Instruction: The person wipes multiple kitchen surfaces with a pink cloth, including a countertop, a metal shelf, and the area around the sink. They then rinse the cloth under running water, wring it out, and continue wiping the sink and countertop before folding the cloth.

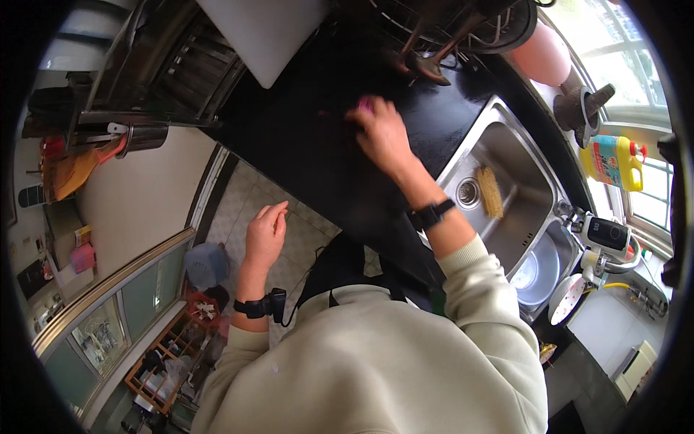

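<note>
My right hand (384,133) is over the black countertop (303,146), its fingers closed on a small magenta-pink thing (367,104). The hand is blurred and covers most of that thing, so whether it is a cloth or a sponge cannot be told. My left hand (265,230) hangs in the air to the left of the counter's front edge, above the tiled floor (241,187). Its fingers are bent in close to the thumb, and I see nothing in them. To the right of my right hand is the stainless-steel sink (520,144).
A dried loofah (490,192) lies in the sink's larger basin; a pale plastic basin (537,271) fills the smaller one. At the back stand a dark rack (507,32) with hanging ladles (431,68) and a white panel (265,38). A yellow bottle (612,163) and stone mortar (574,111) line the window.
</note>
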A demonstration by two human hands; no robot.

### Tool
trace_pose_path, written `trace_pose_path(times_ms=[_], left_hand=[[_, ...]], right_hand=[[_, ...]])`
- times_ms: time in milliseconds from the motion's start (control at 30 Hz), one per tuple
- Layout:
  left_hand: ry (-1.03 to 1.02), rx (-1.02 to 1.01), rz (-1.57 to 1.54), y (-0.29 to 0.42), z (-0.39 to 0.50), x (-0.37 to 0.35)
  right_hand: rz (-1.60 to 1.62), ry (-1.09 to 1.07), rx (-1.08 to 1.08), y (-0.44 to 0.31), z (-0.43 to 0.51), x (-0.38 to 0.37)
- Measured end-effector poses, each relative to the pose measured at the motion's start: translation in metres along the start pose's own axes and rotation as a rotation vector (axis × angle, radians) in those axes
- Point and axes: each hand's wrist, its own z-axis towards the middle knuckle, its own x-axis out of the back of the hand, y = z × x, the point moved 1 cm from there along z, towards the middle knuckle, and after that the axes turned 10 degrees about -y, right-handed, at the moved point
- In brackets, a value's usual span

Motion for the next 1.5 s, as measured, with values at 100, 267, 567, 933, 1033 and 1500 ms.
trace_pose_path(times_ms=[100, 267, 567, 933, 1033, 1500], left_hand=[[0.03, 0.041, -0.027, -0.013, -0.013, 0.006], [0.057, 0.138, -0.075, -0.032, -0.041, 0.009], [0.095, 0.109, -0.08, -0.034, -0.06, -0.003], [0.043, -0.028, -0.039, -0.002, -0.095, -0.02], [-0.014, -0.08, 0.005, 0.014, -0.111, -0.035], [-0.213, -0.247, 0.116, 0.056, -0.182, -0.066]], right_hand=[[-0.007, 0.279, -0.16, 0.003, 0.074, -0.011], [-0.189, 0.254, -0.228, -0.008, 0.123, -0.042], [-0.074, 0.018, 0.267, -0.098, -0.001, -0.081], [-0.151, -0.033, 0.034, -0.045, -0.239, -0.032], [-0.162, -0.014, -0.032, -0.037, -0.337, -0.034], [0.145, 1.072, -1.408, 0.142, -0.887, 0.043]])
